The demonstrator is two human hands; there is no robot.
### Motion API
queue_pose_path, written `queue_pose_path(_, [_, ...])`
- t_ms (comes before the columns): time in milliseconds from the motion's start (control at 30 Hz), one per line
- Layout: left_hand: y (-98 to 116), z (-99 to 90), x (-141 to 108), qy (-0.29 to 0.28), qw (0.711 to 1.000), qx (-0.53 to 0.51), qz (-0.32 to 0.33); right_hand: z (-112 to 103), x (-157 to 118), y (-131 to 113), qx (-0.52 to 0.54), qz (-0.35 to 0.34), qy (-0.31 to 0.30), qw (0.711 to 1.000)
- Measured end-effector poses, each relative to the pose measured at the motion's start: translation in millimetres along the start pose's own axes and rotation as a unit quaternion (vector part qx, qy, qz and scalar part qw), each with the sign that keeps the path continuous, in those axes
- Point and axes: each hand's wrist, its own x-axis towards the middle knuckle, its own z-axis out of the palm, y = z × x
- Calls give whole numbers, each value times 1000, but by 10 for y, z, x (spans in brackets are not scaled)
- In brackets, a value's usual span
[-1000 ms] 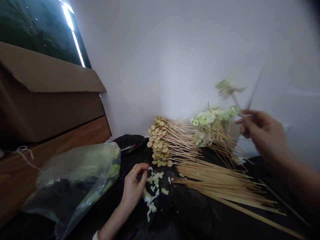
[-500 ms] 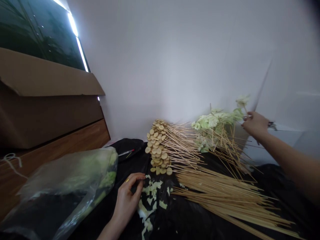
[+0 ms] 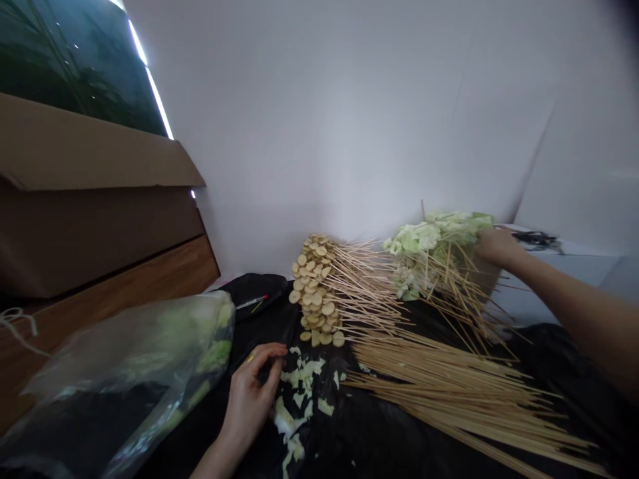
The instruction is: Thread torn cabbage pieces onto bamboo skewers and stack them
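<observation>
My right hand (image 3: 492, 245) is closed at the right edge of a heap of cabbage skewers (image 3: 424, 236). Its fingertips are hidden against the leaves, where the cabbage skewer it carries merges with the heap. My left hand (image 3: 252, 392) rests low on the black plastic sheet, thumb and forefinger pinched together, with a ring on one finger. Whether anything small sits in that pinch is not visible. Beside it are scattered pale cabbage scraps (image 3: 304, 379). Skewers of potato slices (image 3: 314, 293) lie stacked beyond the scraps, sticks pointing right.
Bare bamboo sticks (image 3: 464, 389) spread across the front right. At the left lies a clear plastic bag (image 3: 150, 346) holding cabbage, with a pen (image 3: 252, 303) behind it. A cardboard box (image 3: 94, 233) stands farther left. Dark cables (image 3: 539, 238) lie on a white surface behind my right arm.
My right hand has lowered leftward, bringing the raised cabbage skewer down into the heap. My left hand has stayed almost where it was, still pinched.
</observation>
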Motion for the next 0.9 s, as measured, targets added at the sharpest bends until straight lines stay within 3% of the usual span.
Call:
queue_pose_path(100, [42, -5, 0, 0, 1000, -9, -4, -241, -171, 16, -25, -6, -65, 998])
queue_pose_path(167, [72, -8, 0, 0, 1000, -18, -6, -466, -336, -13, -45, -4, -54, 998])
queue_pose_path(300, [109, -2, -1, 5, 999, -35, -7, -893, -812, -250, -31, -63, 125, 990])
queue_pose_path(400, [98, 9, 3, 7, 999, -44, -6, -1035, -1298, -586, 41, -134, 174, 975])
queue_pose_path(533, [51, 0, 26, 20, 999, -32, -6, -940, -1963, -1100, 170, -265, -29, 949])
queue_pose_path(600, [31, -12, 42, 28, 999, -29, -9, -820, -2235, -1305, 185, -307, -142, 922])
queue_pose_path(667, [17, -20, 55, 38, 999, -27, -11, -684, -2440, -1446, 174, -321, -215, 906])
queue_pose_path(767, [12, -19, 64, 45, 999, -27, -12, -499, -2612, -1543, 159, -302, -255, 905])
queue_pose_path(900, [30, -18, 63, 37, 999, -22, -12, -366, -2621, -1556, 147, -267, -266, 914])
